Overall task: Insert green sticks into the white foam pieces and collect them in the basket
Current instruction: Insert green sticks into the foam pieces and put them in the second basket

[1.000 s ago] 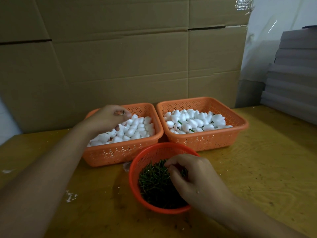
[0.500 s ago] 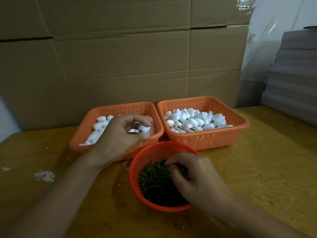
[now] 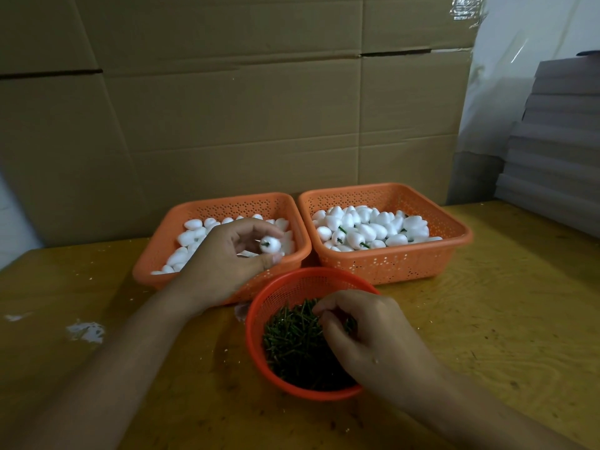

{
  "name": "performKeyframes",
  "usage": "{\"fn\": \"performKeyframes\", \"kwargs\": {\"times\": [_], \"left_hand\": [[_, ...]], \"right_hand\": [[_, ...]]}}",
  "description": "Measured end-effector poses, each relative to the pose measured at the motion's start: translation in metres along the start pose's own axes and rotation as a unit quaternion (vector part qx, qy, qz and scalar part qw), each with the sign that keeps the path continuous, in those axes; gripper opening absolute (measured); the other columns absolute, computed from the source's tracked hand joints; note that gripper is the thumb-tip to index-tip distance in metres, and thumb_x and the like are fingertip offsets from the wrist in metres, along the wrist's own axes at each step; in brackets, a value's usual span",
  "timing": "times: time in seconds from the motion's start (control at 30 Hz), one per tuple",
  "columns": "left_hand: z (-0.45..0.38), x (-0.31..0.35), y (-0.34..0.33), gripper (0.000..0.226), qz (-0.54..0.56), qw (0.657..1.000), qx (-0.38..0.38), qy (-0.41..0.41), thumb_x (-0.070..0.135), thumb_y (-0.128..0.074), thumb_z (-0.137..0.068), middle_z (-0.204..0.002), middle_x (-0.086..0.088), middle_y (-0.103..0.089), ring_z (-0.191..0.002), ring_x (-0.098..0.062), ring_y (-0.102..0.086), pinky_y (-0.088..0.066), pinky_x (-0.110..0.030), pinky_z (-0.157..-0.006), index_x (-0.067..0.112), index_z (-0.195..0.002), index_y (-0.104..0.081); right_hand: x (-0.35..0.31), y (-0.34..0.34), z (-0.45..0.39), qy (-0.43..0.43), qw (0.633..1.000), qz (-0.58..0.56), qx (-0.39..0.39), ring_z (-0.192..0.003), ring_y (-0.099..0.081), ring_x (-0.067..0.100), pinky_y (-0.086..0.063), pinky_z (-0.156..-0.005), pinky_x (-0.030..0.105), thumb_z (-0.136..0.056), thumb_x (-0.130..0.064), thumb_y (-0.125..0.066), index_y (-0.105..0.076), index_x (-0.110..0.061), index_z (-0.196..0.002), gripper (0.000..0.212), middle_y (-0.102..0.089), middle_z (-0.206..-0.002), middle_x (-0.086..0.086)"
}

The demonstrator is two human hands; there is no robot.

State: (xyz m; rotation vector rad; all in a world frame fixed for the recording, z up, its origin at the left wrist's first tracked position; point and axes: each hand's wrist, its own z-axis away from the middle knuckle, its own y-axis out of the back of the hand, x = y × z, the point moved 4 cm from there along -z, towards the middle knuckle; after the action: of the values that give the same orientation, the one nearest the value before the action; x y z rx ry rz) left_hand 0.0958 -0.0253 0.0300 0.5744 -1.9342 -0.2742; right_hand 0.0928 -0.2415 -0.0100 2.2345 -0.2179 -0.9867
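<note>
My left hand (image 3: 224, 254) pinches a white foam piece (image 3: 270, 244) with a short green stick in its end, held over the front right of the left orange basket (image 3: 162, 254), which holds plain foam pieces. The right orange basket (image 3: 389, 264) holds foam pieces, some with green sticks showing. A round red basket (image 3: 259, 323) in front is full of loose green sticks (image 3: 292, 339). My right hand (image 3: 367, 329) reaches into it, fingertips curled down among the sticks; what they hold is hidden.
All three baskets stand on a yellow wooden table (image 3: 487, 319). White foam crumbs (image 3: 86, 331) lie at the left. A cardboard wall (image 3: 259, 108) rises close behind the baskets. Stacked grey boards (image 3: 558, 141) stand at the far right.
My left hand drew back from deep in the left basket toward its front right, now holding a foam piece up. My right hand stayed in the round basket, its fingers shifting slightly.
</note>
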Motion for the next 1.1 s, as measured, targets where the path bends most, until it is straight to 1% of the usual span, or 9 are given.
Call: {"fn": "performKeyframes", "kwargs": {"times": [0.2,0.3,0.37,0.47,0.57,0.67,0.8,0.93,1.1], "left_hand": [[-0.027,-0.028,0.038,0.013,-0.257,0.956,0.047,0.13,0.011,-0.062,-0.088,-0.108,0.004,-0.067,-0.099,-0.013,-0.063,-0.047,-0.03,-0.081,0.024,-0.087,-0.066],[-0.039,-0.048,0.048,0.031,-0.434,0.865,-0.096,0.233,0.03,-0.049,-0.099,-0.135,-0.005,-0.054,-0.129,-0.023,-0.049,-0.041,-0.035,-0.103,0.013,-0.116,-0.067],[-0.041,-0.055,0.053,0.053,-0.489,0.799,-0.19,0.294,0.042,-0.04,-0.102,-0.158,-0.004,-0.033,-0.147,-0.023,-0.03,-0.032,-0.039,-0.116,0.013,-0.146,-0.045],[-0.047,-0.057,0.057,0.064,-0.531,0.752,-0.242,0.307,0.045,-0.042,-0.101,-0.166,-0.002,-0.017,-0.15,-0.022,-0.024,-0.034,-0.038,-0.116,0.018,-0.157,-0.027],[-0.051,-0.059,0.057,0.055,-0.483,0.782,-0.227,0.322,0.049,-0.056,-0.094,-0.167,0.001,-0.008,-0.14,-0.017,-0.037,-0.043,-0.032,-0.096,0.028,-0.145,-0.049],[-0.054,-0.066,0.052,0.064,-0.463,0.795,-0.236,0.314,0.059,-0.057,-0.09,-0.169,0.003,0.0,-0.152,-0.022,-0.016,-0.033,-0.037,-0.111,0.039,-0.148,-0.042],[-0.061,-0.07,0.032,0.054,-0.404,0.848,-0.254,0.231,0.048,-0.044,-0.095,-0.168,0.012,0.008,-0.153,-0.02,0.017,0.001,-0.048,-0.125,0.047,-0.148,-0.037],[-0.065,-0.067,0.022,0.061,-0.4,0.852,-0.269,0.205,0.088,-0.04,-0.068,-0.164,0.016,-0.02,-0.152,-0.021,-0.018,-0.013,-0.053,-0.122,0.063,-0.122,-0.053],[-0.07,-0.063,0.021,0.034,-0.401,0.865,-0.251,0.168,0.076,-0.055,-0.076,-0.14,0.02,-0.05,-0.132,-0.013,-0.044,-0.027,-0.049,-0.117,0.059,-0.105,-0.058]], "right_hand": [[-0.001,0.001,0.0,0.002,1.0,-0.004,-0.001,-0.088,-0.062,-0.004,-0.043,-0.07,0.006,-0.087,-0.03,-0.053,-0.074,-0.026,-0.098,0.024,-0.071,-0.093,-0.019],[-0.002,0.002,0.0,0.005,1.0,-0.009,0.002,-0.08,-0.06,-0.009,-0.039,-0.066,0.004,-0.087,-0.029,-0.053,-0.074,-0.026,-0.097,0.023,-0.069,-0.088,-0.02],[-0.002,0.002,0.0,0.006,1.0,-0.011,0.007,-0.078,-0.059,-0.011,-0.038,-0.065,0.003,-0.086,-0.028,-0.054,-0.074,-0.026,-0.096,0.022,-0.067,-0.085,-0.022],[-0.002,0.003,0.0,0.006,1.0,-0.013,0.012,-0.084,-0.06,-0.007,-0.039,-0.067,0.003,-0.085,-0.031,-0.052,-0.073,-0.026,-0.095,0.024,-0.068,-0.087,-0.021],[-0.002,0.003,-0.001,0.007,1.0,-0.014,0.013,-0.086,-0.061,-0.005,-0.038,-0.069,0.001,-0.084,-0.036,-0.048,-0.073,-0.026,-0.095,0.028,-0.068,-0.087,-0.02],[-0.002,0.003,-0.002,0.007,1.0,-0.014,0.011,-0.086,-0.061,-0.005,-0.038,-0.069,0.001,-0.085,-0.036,-0.048,-0.073,-0.027,-0.095,0.028,-0.069,-0.088,-0.02],[-0.002,0.004,-0.001,0.011,1.0,-0.015,0.012,-0.085,-0.061,-0.004,-0.039,-0.068,0.003,-0.086,-0.034,-0.05,-0.073,-0.026,-0.096,0.026,-0.069,-0.088,-0.018],[-0.004,0.004,-0.001,0.018,1.0,-0.01,0.008,-0.076,-0.058,-0.01,-0.036,-0.063,0.002,-0.087,-0.03,-0.053,-0.073,-0.026,-0.095,0.022,-0.066,-0.084,-0.02],[-0.005,0.004,-0.001,0.02,1.0,-0.008,0.006,-0.078,-0.059,-0.009,-0.037,-0.063,0.003,-0.087,-0.03,-0.053,-0.072,-0.026,-0.095,0.021,-0.065,-0.082,-0.022]]}}
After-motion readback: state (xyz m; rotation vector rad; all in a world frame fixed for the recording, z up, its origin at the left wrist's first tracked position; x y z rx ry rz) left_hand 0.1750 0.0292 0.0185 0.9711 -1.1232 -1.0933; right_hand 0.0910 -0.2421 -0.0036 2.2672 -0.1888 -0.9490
